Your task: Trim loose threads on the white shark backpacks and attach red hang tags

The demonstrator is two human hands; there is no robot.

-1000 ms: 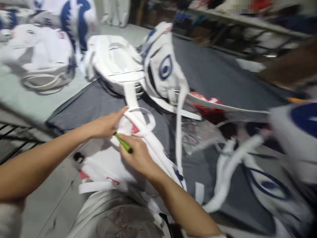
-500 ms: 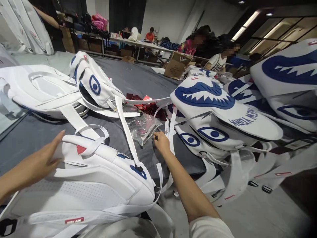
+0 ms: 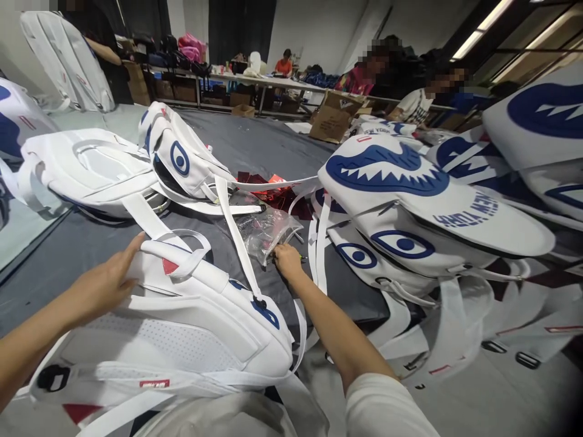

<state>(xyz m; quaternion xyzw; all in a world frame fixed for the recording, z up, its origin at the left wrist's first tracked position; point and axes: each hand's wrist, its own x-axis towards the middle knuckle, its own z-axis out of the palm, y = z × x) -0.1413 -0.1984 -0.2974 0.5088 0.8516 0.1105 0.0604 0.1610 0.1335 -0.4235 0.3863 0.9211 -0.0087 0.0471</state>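
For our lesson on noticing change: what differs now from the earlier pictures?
The right hand has moved rightward from the near white backpack to the edge of the clear plastic bag, apparently still holding the green tool, now mostly hidden. The left hand stays at the backpack.

White blue-trimmed backpack (image 3: 195, 328), crumpled clear bag (image 3: 268, 226) beyond, slim tool (image 3: 303, 259) mostly hidden

Brown cardboard box (image 3: 332, 121), pink bundle (image 3: 194, 48), person in orange (image 3: 283, 65) behind long table (image 3: 291, 84), ceiling light (image 3: 483, 28)
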